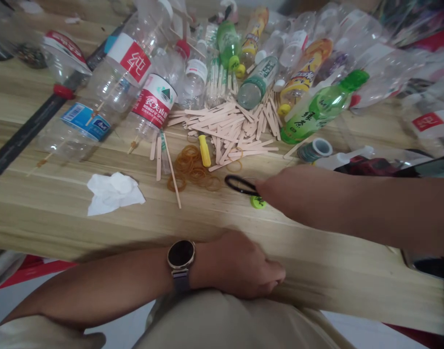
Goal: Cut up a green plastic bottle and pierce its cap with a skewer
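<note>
My right hand (pixel 283 191) reaches in from the right, fingers closed on a thing with a black loop (pixel 240 184), which resembles a scissors handle; the rest of it is hidden. Just below that loop lies a bright green bottle cap (pixel 258 201). Close by on the table are tan rubber bands (pixel 189 162), a yellow-handled tool (pixel 204 151) and a heap of flat wooden sticks (pixel 225 126). My left hand (pixel 240 266), with a watch on the wrist, is curled closed near the table's front edge. Whether its fingers hold anything is hidden.
Many plastic bottles crowd the back, among them a green tea bottle (pixel 324 106). Cut bottles with sticks (pixel 86 121) lie at left beside a dark bar (pixel 25 128). A crumpled tissue (pixel 115 192) lies front left. A tape roll (pixel 315 149) sits beyond my right forearm.
</note>
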`<action>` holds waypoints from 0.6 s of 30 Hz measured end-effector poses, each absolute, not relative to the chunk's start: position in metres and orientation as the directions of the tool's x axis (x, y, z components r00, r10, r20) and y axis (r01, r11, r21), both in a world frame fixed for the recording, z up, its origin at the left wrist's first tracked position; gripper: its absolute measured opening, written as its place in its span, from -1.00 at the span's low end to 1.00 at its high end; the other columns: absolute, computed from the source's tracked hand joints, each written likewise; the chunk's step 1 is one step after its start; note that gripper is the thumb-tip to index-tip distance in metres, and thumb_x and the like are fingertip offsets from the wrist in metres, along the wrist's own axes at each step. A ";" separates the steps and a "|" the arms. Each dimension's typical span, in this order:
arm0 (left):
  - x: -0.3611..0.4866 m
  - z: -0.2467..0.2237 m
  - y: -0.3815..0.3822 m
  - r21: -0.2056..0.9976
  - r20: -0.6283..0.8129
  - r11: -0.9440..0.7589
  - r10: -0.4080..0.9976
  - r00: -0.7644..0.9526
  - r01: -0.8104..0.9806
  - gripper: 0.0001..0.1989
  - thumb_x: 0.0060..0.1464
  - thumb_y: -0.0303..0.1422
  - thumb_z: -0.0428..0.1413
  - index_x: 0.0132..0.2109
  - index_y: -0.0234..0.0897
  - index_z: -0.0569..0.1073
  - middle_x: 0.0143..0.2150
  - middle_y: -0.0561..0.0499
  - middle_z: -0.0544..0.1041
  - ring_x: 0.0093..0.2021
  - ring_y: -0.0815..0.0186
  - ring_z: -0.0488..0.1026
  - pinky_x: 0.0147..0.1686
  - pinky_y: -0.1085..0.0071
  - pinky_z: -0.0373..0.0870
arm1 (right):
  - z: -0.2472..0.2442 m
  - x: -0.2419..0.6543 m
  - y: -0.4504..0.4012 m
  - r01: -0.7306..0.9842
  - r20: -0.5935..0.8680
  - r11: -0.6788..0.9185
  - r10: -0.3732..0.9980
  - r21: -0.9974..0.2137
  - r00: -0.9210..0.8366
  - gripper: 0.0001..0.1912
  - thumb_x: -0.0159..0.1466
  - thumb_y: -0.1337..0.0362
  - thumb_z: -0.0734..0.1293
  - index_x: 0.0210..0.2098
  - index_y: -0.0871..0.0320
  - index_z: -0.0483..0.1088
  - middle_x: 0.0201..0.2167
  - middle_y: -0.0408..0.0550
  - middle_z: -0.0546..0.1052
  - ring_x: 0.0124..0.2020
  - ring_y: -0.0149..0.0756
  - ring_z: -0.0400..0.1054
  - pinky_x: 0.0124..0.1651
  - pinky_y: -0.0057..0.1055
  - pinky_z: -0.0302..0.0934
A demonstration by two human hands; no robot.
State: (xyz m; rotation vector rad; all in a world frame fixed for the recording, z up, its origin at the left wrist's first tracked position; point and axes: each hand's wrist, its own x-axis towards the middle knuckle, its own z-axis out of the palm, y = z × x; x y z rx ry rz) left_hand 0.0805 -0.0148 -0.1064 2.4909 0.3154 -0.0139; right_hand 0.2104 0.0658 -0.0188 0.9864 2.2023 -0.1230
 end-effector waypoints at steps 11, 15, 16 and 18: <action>0.081 -0.107 -0.015 0.583 -0.130 -0.773 0.217 0.968 0.251 -0.75 0.36 -0.27 -0.07 -0.15 -0.19 0.49 -0.21 0.03 0.71 -0.20 0.20 0.66 -0.55 0.31 0.18 | -0.019 0.210 0.055 0.497 -0.698 0.844 0.479 0.199 -0.533 -0.76 0.17 0.60 0.38 -0.21 0.23 0.49 -0.38 0.12 0.59 -0.29 0.00 0.57 -0.48 -0.33 0.02; 0.080 -0.104 -0.013 0.582 -0.158 -0.772 0.200 0.967 0.255 -0.74 0.37 -0.24 -0.08 -0.14 -0.17 0.49 -0.20 0.05 0.71 -0.19 0.19 0.66 -0.56 0.30 0.15 | -0.019 0.218 0.066 0.638 -0.711 0.738 0.568 0.219 -0.414 -0.81 0.24 0.50 0.39 -0.16 0.21 0.48 -0.42 0.01 0.59 -0.39 -0.15 0.57 -0.56 -0.43 0.02; 0.080 -0.104 -0.012 0.580 -0.160 -0.773 0.202 0.966 0.258 -0.74 0.37 -0.24 -0.08 -0.14 -0.17 0.49 -0.20 0.05 0.71 -0.20 0.19 0.66 -0.56 0.30 0.15 | -0.018 0.216 0.068 0.649 -0.721 0.729 0.568 0.217 -0.397 -0.83 0.24 0.50 0.39 -0.18 0.21 0.49 -0.42 0.00 0.59 -0.39 -0.16 0.57 -0.57 -0.45 0.03; 0.081 -0.104 -0.013 0.576 -0.155 -0.775 0.210 0.965 0.261 -0.74 0.36 -0.24 -0.07 -0.16 -0.17 0.49 -0.20 0.05 0.71 -0.21 0.18 0.66 -0.56 0.30 0.14 | -0.016 0.209 0.068 0.623 -0.738 0.755 0.536 0.203 -0.410 -0.81 0.22 0.53 0.39 -0.20 0.22 0.49 -0.41 0.03 0.60 -0.36 -0.10 0.57 -0.54 -0.43 0.08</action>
